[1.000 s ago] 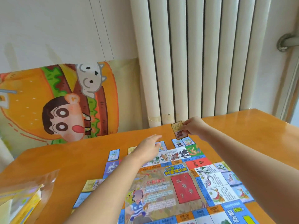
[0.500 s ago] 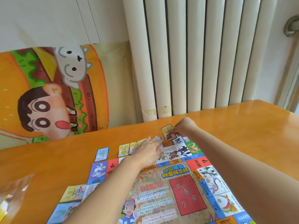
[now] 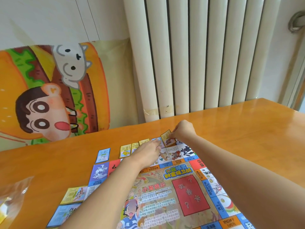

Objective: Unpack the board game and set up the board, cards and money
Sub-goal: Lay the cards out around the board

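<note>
The card (image 3: 168, 140) in hand is a yellow-bordered one. It is tilted up on its lower edge at the far edge of the board (image 3: 184, 194), pinched at its right side between the thumb and fingertips of my right hand (image 3: 183, 132). My left hand (image 3: 147, 152) lies flat with straight fingers over the board's far row, fingertips near the card, gripping nothing. To its left, yellow cards (image 3: 125, 151) lie in a row along that same edge, with a blue card (image 3: 103, 155) a little apart from them. Two more cards (image 3: 75, 195) sit beside the board's left edge. I judge the board is already laid out and I am setting the picture cards around it; I see no money on the table (image 3: 239, 138). The next move, I think, calls for laying this card flat beside its neighbours, square to the edge, then letting go without nudging the row. A clear plastic wrapper (image 3: 14, 190) lies at the left, and a radiator (image 3: 198, 55) stands behind.
</note>
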The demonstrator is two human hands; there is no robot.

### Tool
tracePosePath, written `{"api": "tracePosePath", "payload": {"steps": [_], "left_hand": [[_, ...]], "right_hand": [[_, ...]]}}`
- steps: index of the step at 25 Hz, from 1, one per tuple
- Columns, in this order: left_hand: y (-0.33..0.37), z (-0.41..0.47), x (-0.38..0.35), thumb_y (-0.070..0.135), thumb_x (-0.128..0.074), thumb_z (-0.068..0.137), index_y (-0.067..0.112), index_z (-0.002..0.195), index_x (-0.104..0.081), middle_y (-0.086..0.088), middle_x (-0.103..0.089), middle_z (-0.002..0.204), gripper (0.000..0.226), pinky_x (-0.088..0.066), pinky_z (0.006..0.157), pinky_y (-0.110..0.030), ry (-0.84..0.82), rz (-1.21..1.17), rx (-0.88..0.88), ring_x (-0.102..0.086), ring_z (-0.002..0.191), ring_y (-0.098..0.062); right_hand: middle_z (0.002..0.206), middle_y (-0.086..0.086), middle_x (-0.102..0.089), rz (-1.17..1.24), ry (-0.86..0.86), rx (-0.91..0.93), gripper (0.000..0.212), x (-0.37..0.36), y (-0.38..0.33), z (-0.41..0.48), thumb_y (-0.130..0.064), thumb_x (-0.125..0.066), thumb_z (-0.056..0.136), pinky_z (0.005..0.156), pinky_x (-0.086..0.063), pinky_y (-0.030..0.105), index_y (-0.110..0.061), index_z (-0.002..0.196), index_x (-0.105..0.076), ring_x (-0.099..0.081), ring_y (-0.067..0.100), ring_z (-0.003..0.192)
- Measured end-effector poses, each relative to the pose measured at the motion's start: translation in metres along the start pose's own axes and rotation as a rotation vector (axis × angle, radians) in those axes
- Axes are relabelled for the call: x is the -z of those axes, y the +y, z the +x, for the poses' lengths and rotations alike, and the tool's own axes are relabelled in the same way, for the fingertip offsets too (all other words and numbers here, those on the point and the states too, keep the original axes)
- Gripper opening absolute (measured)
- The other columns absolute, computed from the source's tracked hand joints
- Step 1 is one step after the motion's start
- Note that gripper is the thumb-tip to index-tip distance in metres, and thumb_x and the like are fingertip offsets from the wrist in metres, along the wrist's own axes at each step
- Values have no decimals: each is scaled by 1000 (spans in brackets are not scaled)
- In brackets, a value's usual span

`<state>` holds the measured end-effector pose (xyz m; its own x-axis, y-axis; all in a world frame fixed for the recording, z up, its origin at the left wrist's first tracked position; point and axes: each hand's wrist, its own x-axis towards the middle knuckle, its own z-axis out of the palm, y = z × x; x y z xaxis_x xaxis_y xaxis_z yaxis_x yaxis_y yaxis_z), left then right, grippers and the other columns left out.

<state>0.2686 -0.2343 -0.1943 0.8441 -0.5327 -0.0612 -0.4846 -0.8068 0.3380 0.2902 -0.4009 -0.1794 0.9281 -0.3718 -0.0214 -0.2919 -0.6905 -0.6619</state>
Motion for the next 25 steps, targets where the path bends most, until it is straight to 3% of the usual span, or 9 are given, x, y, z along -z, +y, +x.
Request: {"api": "tracePosePath", "payload": {"steps": [3, 7, 9, 12, 14, 17, 21, 25], "left_hand": [[0, 2, -2, 25, -25, 104, 11, 149, -25, -3, -17, 158, 46, -11, 115, -24, 7, 0, 8, -13, 146, -16], [1, 2, -1, 26, -26, 104, 12, 149, -25, -3, -16, 158, 47, -7, 116, -26, 33, -31, 21, -8, 146, -16], [6, -1, 5, 27, -33, 103, 15, 147, -30, -1, -17, 158, 46, -10, 116, -28, 98, -84, 39, -14, 145, -17], [25, -20, 22, 30, -46, 98, 21, 121, -50, 2, -38, 141, 25, -31, 102, -28, 252, -104, 17, -41, 127, -17], [40, -40, 32, 36, -54, 93, 23, 95, -53, 6, -45, 119, 14, -32, 89, -25, 322, -101, -18, -43, 115, -13], [69, -81, 37, 42, -62, 86, 19, 67, -51, 4, -52, 93, 32, -33, 76, -27, 352, -151, -66, -49, 99, -15], [120, -151, 27, 44, -63, 86, 11, 68, -55, 7, -58, 80, 38, -33, 67, -26, 283, -244, -83, -52, 89, -8], [170, -212, 1, 43, -65, 83, 26, 82, -59, 14, -62, 91, 18, -42, 79, -21, 148, -274, -223, -57, 91, -4]], "right_hand": [[72, 5, -59, -79, 5, -7, 17, -2, 0, -3, -15, -76, 79, 51, -44, 25, -7, 76, -62, -50, 17, 59], [87, 11, -68, -112, 5, 25, 23, -1, 1, -7, -18, -76, 79, 66, -53, 30, -2, 94, -68, -55, 20, 69], [85, 10, -66, -86, 13, 66, 24, 10, -3, -13, -22, -72, 83, 60, -50, 27, -1, 94, -67, -55, 19, 70], [93, 15, -68, -92, 15, 136, 21, 45, -13, -34, -19, -69, 84, 52, -39, 23, -1, 94, -66, -54, 19, 74], [93, 14, -68, -146, -46, 190, 26, 72, -18, -56, -18, -71, 82, 52, -37, 22, 1, 99, -67, -53, 19, 76], [83, 6, -60, -294, -192, 244, 19, 106, -10, -105, -23, -70, 84, 49, -34, 20, -7, 94, -66, -52, 20, 79], [91, 4, -59, -390, -273, 243, 31, 146, 24, -180, -26, -71, 84, 53, -33, 22, -6, 107, -65, -51, 18, 81], [114, 5, -63, -384, -301, 233, 38, 181, 69, -255, -27, -72, 83, 69, -45, 28, -12, 116, -60, -59, 23, 93]]}}
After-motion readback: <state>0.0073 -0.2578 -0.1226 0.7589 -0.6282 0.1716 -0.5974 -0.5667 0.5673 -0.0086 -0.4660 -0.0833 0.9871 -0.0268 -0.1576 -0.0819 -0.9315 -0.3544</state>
